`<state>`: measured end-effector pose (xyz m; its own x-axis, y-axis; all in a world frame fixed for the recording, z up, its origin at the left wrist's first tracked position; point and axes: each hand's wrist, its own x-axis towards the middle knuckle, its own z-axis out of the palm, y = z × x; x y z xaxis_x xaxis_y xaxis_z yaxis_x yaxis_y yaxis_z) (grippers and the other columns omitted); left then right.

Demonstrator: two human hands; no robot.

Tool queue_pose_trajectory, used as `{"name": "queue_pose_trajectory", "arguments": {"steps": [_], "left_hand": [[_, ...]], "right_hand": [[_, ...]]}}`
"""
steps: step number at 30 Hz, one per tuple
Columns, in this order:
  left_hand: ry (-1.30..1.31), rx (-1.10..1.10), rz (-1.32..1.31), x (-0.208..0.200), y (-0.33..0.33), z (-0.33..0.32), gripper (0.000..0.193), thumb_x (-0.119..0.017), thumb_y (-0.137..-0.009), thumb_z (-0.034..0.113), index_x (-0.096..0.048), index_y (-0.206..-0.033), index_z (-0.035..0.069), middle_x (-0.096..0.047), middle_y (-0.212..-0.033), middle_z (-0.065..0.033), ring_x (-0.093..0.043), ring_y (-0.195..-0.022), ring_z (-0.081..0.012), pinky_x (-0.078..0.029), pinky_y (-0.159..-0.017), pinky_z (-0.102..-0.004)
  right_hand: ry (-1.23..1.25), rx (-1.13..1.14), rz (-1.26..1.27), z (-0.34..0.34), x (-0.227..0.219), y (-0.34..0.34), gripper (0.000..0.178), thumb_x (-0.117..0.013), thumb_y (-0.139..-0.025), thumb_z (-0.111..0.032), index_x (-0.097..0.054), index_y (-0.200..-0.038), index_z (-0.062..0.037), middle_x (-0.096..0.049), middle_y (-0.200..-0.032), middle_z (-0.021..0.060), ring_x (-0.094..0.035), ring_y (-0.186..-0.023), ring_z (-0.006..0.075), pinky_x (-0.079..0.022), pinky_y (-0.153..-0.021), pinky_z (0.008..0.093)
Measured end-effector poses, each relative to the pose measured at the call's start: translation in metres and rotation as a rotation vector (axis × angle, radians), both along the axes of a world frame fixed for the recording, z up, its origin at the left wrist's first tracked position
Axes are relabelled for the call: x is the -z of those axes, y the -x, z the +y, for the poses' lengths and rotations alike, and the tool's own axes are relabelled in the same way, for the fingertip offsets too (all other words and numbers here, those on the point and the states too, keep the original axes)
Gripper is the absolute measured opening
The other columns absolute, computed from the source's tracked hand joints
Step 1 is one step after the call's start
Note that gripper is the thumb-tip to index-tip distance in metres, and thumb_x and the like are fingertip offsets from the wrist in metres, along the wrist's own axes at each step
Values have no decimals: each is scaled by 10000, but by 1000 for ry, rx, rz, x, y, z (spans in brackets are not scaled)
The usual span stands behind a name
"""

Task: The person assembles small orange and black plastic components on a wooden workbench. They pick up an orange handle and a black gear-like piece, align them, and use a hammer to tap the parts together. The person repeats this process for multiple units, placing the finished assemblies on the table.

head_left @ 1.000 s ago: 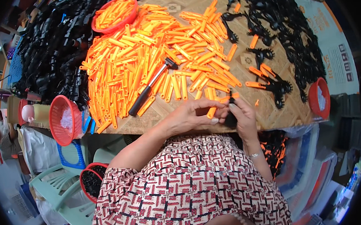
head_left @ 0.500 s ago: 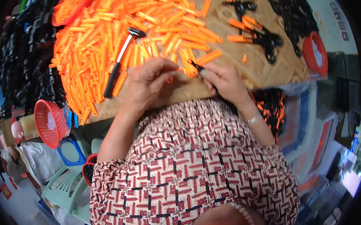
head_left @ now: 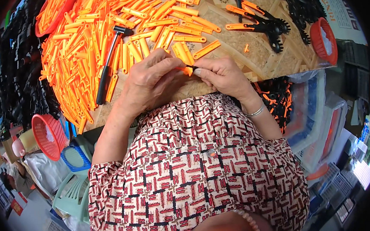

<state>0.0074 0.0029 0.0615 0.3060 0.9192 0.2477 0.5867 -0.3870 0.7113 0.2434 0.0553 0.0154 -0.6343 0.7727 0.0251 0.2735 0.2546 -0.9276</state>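
Observation:
My two hands meet over the near edge of the table. My left hand (head_left: 150,81) is closed on an orange plastic piece (head_left: 187,70), whose tip pokes out past the thumb and fingers; the rest is hidden. Between thumb and forefinger my right hand (head_left: 224,75) pinches a small black part (head_left: 193,67), which touches the orange tip. Just beyond the fingers lie loose orange plastic handles (head_left: 206,49). To the left of my left hand rests a hammer (head_left: 109,65) with a black grip, lying on the handle heap.
Orange handles (head_left: 78,58) heap up over the left of the table (head_left: 250,63). At the right lie black toothed parts (head_left: 273,30), some with orange handles attached. Red baskets (head_left: 49,137) stand at both sides. Black pieces (head_left: 17,80) are piled far left. A green chair (head_left: 73,198) stands lower left.
My hands have come together, and the black part in my right hand now meets the orange piece in my left. The whole view has shifted slightly.

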Motion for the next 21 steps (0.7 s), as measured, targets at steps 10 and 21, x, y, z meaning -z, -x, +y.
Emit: {"name": "queue_pose_trajectory", "arguments": {"steps": [10,21], "left_hand": [[-257,52,99,-5,0,-10,179,-720,-773,34,-682,-944,70,-580,-853,-98,-650,-747,-296,-525,-620,-408],[17,-49,1,1,18,-40,158,-748,-904,148,-709,-1026,57,-583,-878,-122,-645,-792,-324,-519,-686,-403]], "right_hand": [[41,-121,29,-1,-20,4,145,-662,-943,-138,-735,-1015,-36,-604,-644,158,-588,-527,227,-462,-534,354],[-525,-192,-129,-20,-40,20,155,-710,-866,-92,-752,-1003,-34,-697,-762,158,-672,-629,322,-512,-571,411]]}}
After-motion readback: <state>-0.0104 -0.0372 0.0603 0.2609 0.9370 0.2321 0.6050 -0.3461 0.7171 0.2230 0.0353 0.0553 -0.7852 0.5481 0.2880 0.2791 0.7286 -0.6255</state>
